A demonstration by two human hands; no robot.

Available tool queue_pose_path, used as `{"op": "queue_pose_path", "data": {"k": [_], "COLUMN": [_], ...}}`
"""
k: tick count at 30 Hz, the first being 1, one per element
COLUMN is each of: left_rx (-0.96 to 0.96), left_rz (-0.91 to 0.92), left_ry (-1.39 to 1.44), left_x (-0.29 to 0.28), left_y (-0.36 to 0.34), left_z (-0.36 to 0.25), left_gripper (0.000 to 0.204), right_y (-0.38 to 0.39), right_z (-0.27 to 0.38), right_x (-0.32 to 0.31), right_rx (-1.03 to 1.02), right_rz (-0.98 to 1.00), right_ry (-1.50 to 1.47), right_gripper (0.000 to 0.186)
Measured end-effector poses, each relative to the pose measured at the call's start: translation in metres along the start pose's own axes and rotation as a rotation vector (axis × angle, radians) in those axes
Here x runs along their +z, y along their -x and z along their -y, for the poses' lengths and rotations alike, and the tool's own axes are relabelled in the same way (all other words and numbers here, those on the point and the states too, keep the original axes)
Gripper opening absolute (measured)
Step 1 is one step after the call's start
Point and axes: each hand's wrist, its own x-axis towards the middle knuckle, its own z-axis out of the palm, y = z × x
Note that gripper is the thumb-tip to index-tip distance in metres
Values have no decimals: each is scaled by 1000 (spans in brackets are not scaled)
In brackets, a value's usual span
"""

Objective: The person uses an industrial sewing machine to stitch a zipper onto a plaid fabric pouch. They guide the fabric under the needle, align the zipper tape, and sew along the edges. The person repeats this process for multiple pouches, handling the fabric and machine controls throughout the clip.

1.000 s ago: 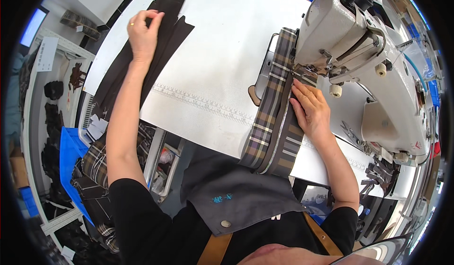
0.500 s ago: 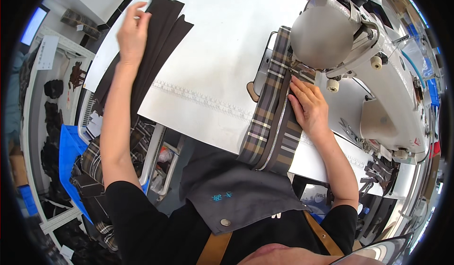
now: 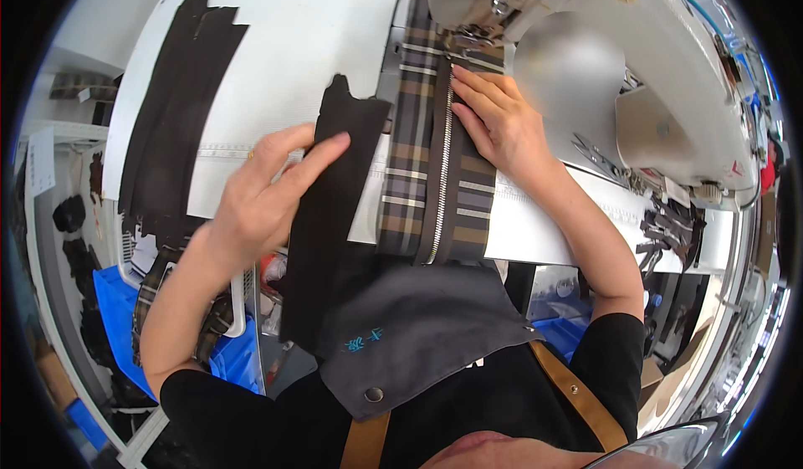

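Observation:
My left hand (image 3: 261, 191) pinches a long dark brown fabric strip (image 3: 330, 201) between thumb and fingers, left of the plaid piece. The strip's lower end hangs past the table edge in front of my apron. My right hand (image 3: 503, 119) lies with fingers stretched out on a plaid fabric piece (image 3: 405, 155), beside the silver zipper (image 3: 442, 168) that runs along it on dark tape. The upper end of the plaid piece sits under the needle area of the sewing machine (image 3: 669, 76).
More dark strips (image 3: 167, 126) lie at the table's left. Scissors (image 3: 595, 153) and dark scraps (image 3: 672, 225) are right of my right forearm. A blue bin (image 3: 117, 314) with plaid fabric stands at lower left. The white table (image 3: 276, 59) has a printed ruler.
My left hand has come back from the pile at the far left with one dark strip, now beside the plaid piece. My right hand has stayed on the plaid piece; the view has shifted.

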Motion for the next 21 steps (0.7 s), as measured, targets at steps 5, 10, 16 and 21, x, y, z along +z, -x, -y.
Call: {"op": "queue_pose_path", "data": {"k": [5, 10, 16, 21], "left_rx": [248, 182, 143, 161], "left_rz": [-72, 152, 47, 193], "left_ry": [-431, -215, -63, -126], "left_x": [39, 44, 66, 86], "left_y": [-18, -32, -80, -92], "left_z": [50, 57, 25, 45], "left_gripper": [36, 36, 41, 40], "right_y": [2, 2, 4, 2], "right_z": [0, -2, -2, -2], "right_x": [0, 0, 3, 1], "right_rx": [17, 18, 32, 28], "right_rz": [-1, -6, -9, 4], "right_ry": [-1, -9, -9, -14], "right_gripper": [23, 23, 25, 26]}}
